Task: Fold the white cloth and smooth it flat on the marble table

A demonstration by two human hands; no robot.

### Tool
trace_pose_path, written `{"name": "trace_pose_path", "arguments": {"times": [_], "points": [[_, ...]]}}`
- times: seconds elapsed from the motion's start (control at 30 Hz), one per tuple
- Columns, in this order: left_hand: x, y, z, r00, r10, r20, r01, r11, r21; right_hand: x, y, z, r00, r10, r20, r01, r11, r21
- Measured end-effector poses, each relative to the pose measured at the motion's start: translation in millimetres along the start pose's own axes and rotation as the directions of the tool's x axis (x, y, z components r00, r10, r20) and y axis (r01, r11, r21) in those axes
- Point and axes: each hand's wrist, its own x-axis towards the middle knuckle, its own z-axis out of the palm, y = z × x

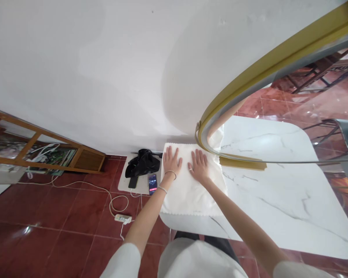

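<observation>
The left hand and right hand lie flat, fingers outstretched and unclenched, on a white cloth atop a marbled tabletop

The gold-framed mirror hides part of the white cloth.

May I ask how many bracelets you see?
2, both on the left arm: a dark one near the left hand on the cloth, a pale one farther up. Sleeves might hide more.

Both hands, left hand and right hand, press flat on white cloth atop a marbled table.
</observation>
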Motion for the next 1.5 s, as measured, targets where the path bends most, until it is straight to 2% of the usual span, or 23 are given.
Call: {"name": "trace_pose_path", "arguments": {"times": [0.1, 0.2, 0.27, 0.37, 0.47, 0.63, 0.77, 0.9, 1.07, 1.17, 1.23, 1.3, 1.4, 1.5], "points": [[36, -4, 0.1, 0.999, -0.038, 0.027, 0.038, 0.999, -0.011, 39, 3, 4, 0.996, 0.046, 0.075, -0.048, 0.999, 0.02], [42, -6, -1.2, 1.0, -0.028, 0.007, 0.028, 0.999, -0.027, 58, 1, 7, 0.991, 0.1, 0.088, -0.105, 0.993, 0.05], [25, -6, -2.2, 1.0, -0.003, -0.002, 0.003, 1.0, -0.025, 59, -2, 7, 0.992, 0.12, 0.031, -0.122, 0.989, 0.08], [-16, -5, -3.0, 1.0, 0.023, -0.003, -0.023, 1.0, 0.0, 53, -5, 4, 0.991, 0.126, -0.048, -0.119, 0.985, 0.127], [-48, -5, -3.8, 1.0, 0.004, -0.014, -0.004, 1.0, 0.023, 49, -10, 2, 0.996, 0.078, -0.038, -0.071, 0.986, 0.154], [-67, -11, -7.9, 0.997, -0.069, -0.021, 0.069, 0.997, 0.02, 38, -30, 0, 0.998, 0.025, -0.056, -0.013, 0.979, 0.201], [-90, -21, -11.9, 0.992, -0.125, -0.026, 0.125, 0.992, -0.003, 6, -49, -1, 0.996, -0.072, -0.059, 0.084, 0.968, 0.235], [-132, -24, -15.5, 0.987, -0.154, -0.036, 0.155, 0.988, 0.008, -51, -61, -10, 0.979, -0.206, -0.011, 0.203, 0.953, 0.224], [-194, -9, -22.2, 0.983, -0.168, -0.069, 0.171, 0.984, 0.055, -135, -61, -32, 0.949, -0.295, 0.114, 0.273, 0.946, 0.173], [-219, 9, -24.0, 0.987, -0.136, -0.081, 0.141, 0.988, 0.066, -175, -52, -43, 0.945, -0.291, 0.147, 0.271, 0.952, 0.145], [-224, 25, -21.9, 0.995, -0.078, -0.062, 0.082, 0.995, 0.061, -194, -41, -48, 0.959, -0.242, 0.147, 0.227, 0.968, 0.111], [-219, 44, -16.6, 0.999, -0.001, -0.033, 0.003, 0.999, 0.043, -208, -25, -50, 0.978, -0.162, 0.129, 0.154, 0.986, 0.068], [-200, 75, -2.8, 0.994, 0.112, 0.009, -0.112, 0.994, -0.006, -220, 5, -50, 0.998, -0.021, 0.065, 0.021, 1.0, 0.003], [-176, 103, 13.0, 0.975, 0.22, 0.025, -0.218, 0.975, -0.051, -223, 34, -49, 0.996, 0.094, -0.001, -0.093, 0.995, -0.043]]}}
